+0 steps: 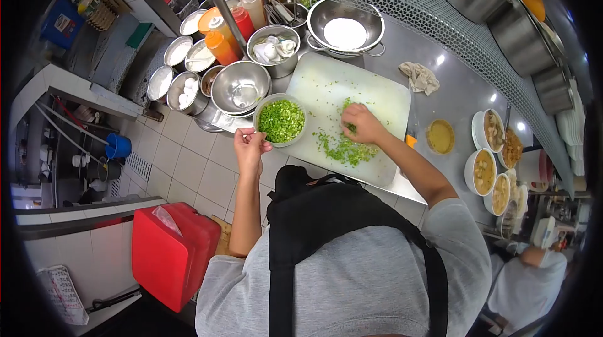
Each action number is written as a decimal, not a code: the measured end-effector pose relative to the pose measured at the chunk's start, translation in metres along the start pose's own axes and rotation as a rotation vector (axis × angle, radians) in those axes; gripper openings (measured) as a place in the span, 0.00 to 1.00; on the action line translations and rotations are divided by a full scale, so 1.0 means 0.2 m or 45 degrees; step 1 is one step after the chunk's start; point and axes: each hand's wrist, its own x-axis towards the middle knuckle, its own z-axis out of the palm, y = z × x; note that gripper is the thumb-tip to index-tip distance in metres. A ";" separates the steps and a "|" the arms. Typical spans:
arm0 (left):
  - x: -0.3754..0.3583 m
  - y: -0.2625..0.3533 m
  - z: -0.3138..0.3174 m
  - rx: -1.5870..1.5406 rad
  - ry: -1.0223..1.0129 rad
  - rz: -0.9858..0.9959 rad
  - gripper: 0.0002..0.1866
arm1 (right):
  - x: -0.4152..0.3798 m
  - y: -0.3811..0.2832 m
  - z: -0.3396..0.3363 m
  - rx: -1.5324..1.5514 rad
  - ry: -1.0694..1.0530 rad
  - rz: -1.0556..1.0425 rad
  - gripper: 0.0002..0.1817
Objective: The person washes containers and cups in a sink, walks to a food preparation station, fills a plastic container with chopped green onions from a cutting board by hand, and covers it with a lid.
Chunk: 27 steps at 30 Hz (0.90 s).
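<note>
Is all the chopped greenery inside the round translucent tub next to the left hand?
No, loose bright-green chopped pieces also lie spread on the rectangular white cutting board, near the right hand.

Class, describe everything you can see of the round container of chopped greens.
The round container looks pale and translucent, like plastic, with a thin rim. Open-topped and roughly level, it is mostly filled with chopped greens. It sits by the left edge of the cutting board, beside a steel bowl; the left hand grips its rim.
</note>
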 end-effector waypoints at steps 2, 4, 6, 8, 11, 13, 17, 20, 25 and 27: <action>0.02 -0.05 0.03 -0.034 -0.001 -0.027 0.13 | 0.00 -0.01 0.00 -0.112 0.590 0.113 0.16; 0.03 -0.08 0.09 -0.041 -0.025 -0.031 0.13 | 0.01 0.07 0.07 -0.024 0.612 0.203 0.20; 0.04 -0.11 0.13 -0.042 -0.037 -0.024 0.13 | 0.00 0.09 0.09 0.073 0.641 0.277 0.23; 0.04 -0.13 0.15 -0.060 -0.037 -0.041 0.13 | -0.05 0.08 0.08 0.183 0.337 0.248 0.27; 0.03 -0.14 0.13 -0.048 -0.046 -0.045 0.13 | -0.19 0.01 -0.03 0.312 0.266 0.162 0.40; 0.04 -0.13 0.12 -0.035 -0.054 -0.051 0.13 | -0.29 -0.05 -0.10 0.172 0.281 0.133 0.48; 0.02 -0.11 0.13 -0.026 -0.047 -0.049 0.12 | -0.46 -0.09 -0.01 -0.046 0.231 0.159 0.65; 0.03 -0.11 0.13 -0.021 -0.049 -0.034 0.12 | -0.42 -0.13 0.06 -0.121 0.242 0.227 0.64; 0.03 -0.11 0.14 -0.006 -0.065 -0.033 0.13 | -0.21 -0.11 0.09 -0.138 0.346 0.248 0.57; 0.03 -0.11 0.14 0.002 -0.066 -0.045 0.13 | -0.16 -0.07 0.10 -0.127 0.373 0.244 0.54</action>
